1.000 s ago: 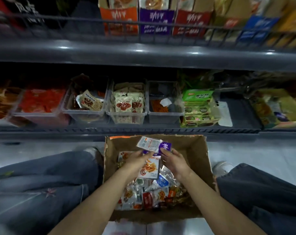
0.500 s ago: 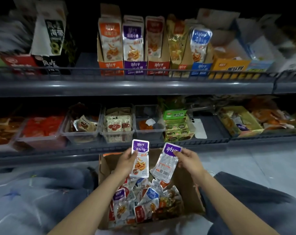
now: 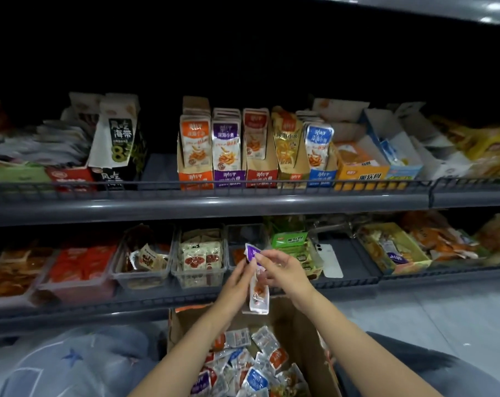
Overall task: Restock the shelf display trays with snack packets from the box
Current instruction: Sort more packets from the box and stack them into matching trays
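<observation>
Both my hands meet in front of the lower shelf and hold purple-topped snack packets (image 3: 258, 287) pressed together, edge-on to me. My left hand (image 3: 237, 277) grips them from the left, my right hand (image 3: 283, 269) from the right near the purple top. Below them the open cardboard box (image 3: 303, 322) sits between my knees, with several mixed packets (image 3: 251, 365) inside. On the upper shelf stands a row of cardboard display trays; the purple tray (image 3: 228, 156) holds matching purple packets, between an orange tray (image 3: 194, 150) and a red tray (image 3: 258, 147).
Yellow (image 3: 288, 144) and blue (image 3: 318, 150) trays continue the row to the right. The lower shelf holds clear plastic bins (image 3: 200, 259) of snacks, a green box (image 3: 290, 242) and a white phone (image 3: 330, 260). A wire rail (image 3: 243, 183) fronts the upper shelf. My knees flank the box.
My hands lifted two purple packets out of the box, held them apart, then brought them together into one stack. My view tilted up toward the upper shelf.
</observation>
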Available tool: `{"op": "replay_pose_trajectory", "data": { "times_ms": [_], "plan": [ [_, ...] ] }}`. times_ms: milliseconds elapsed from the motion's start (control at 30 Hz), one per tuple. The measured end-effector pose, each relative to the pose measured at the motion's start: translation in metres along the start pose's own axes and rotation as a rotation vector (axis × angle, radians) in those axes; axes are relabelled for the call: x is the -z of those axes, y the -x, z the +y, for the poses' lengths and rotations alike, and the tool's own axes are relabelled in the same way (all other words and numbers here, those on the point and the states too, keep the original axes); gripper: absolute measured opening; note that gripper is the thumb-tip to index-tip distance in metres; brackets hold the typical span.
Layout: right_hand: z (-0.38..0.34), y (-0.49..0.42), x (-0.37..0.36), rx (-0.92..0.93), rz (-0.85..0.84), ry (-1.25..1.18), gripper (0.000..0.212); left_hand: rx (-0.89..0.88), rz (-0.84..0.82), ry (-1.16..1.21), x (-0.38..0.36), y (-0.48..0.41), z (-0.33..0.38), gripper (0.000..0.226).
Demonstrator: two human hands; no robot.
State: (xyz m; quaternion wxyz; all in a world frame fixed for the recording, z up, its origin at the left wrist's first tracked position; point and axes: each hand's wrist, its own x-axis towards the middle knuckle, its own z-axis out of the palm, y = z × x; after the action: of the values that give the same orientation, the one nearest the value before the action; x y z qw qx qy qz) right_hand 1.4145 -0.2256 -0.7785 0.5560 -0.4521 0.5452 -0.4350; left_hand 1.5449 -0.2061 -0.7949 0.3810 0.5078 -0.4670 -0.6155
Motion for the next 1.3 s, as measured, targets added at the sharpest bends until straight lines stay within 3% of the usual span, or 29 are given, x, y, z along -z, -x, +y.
{"op": "replay_pose_trajectory", "data": {
  "times_ms": [133,233,300,400,533,700,967,1133,1300],
  "plan": [
    [-0.018,-0.004,-0.007,-0.048,-0.042,-0.118,0.026,-0.077,0.027,0.010,0.007,-0.006,0.014,0.027],
    [-0.031,-0.007,-0.005,0.091,0.063,0.114,0.025,-0.067,0.094,0.010,0.014,-0.012,0.025,0.023],
    [-0.042,-0.012,-0.001,0.171,0.110,0.199,0.039,-0.049,0.112,0.003,0.019,-0.013,0.033,0.021],
    [-0.059,-0.019,0.000,0.145,-0.012,0.143,0.059,-0.076,0.068,-0.013,0.024,-0.014,0.046,0.018],
    [-0.079,-0.024,0.001,0.161,-0.142,0.086,0.048,-0.155,0.016,-0.018,0.030,-0.014,0.065,0.020],
    [-0.100,-0.034,-0.006,0.241,-0.094,0.111,0.041,-0.092,-0.001,0.053,0.041,-0.014,0.086,0.030],
    [-0.129,-0.045,-0.011,0.253,-0.128,0.036,0.042,-0.135,-0.049,-0.044,0.062,-0.009,0.123,0.022],
    [-0.144,-0.048,-0.017,0.275,-0.186,0.032,0.032,-0.068,-0.084,0.151,0.067,-0.014,0.134,0.025],
    [-0.153,-0.056,-0.025,0.306,-0.160,0.031,0.041,-0.058,-0.119,0.308,0.072,-0.020,0.142,0.042]
  ]
}}
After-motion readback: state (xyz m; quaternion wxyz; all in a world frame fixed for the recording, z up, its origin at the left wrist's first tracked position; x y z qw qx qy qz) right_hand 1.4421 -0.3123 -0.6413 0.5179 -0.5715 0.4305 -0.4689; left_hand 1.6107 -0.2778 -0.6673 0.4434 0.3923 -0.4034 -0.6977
